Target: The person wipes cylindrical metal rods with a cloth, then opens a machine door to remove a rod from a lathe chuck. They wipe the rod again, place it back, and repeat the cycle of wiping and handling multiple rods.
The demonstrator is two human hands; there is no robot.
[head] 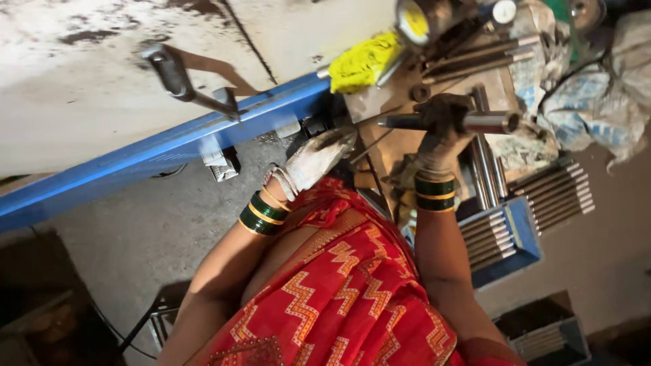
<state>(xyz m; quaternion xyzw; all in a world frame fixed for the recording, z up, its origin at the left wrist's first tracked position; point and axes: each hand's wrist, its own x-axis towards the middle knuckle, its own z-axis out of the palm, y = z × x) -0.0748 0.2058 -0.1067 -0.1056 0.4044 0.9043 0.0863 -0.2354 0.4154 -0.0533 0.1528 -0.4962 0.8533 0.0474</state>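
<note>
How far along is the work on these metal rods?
In hand: the gloved right hand grips one steel rod over the bench; the gloved left hand reaches toward the machine, empty. Many rods lie in the blue tray and beside it; whether those are finished or waiting cannot be told.

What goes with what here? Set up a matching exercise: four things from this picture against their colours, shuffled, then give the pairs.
Things:
1. rod held in the right hand
2. rag by the machine
3. crate of rods
4. bangles on the left wrist

Colours:
A. blue
B. green and gold
C. yellow
D. grey metal

The rod is grey metal.

Pairs: 1-D, 2-C, 3-A, 4-B
</note>
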